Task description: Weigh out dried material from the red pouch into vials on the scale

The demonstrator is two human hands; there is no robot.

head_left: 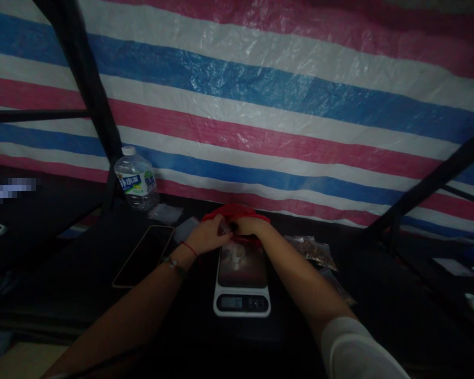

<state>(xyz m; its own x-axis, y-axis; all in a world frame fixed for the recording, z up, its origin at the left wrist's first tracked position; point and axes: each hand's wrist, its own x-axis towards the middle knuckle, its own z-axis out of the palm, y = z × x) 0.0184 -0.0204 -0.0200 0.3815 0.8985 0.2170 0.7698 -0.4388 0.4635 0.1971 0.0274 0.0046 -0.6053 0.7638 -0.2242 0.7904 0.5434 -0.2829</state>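
Behind the kitchen scale [243,271] lies a red plastic bag [237,211], its mouth facing me. My left hand [209,234] is at the bag's left side, fingers closed on what looks like a small clear plastic bag [224,227]. My right hand [250,226] reaches into the red bag's opening; its fingertips are hidden there. The scale has a dark, shiny top and a white front with a lit display, whose digits are hard to read. Both forearms pass on either side of the scale.
Left of the scale lie a phone [144,256] and clear plastic bags [166,213]; a large clear bottle [137,179] stands behind. Filled zip bags [312,250] lie at right. Black frame bars [85,84] stand before a striped tarp [260,84].
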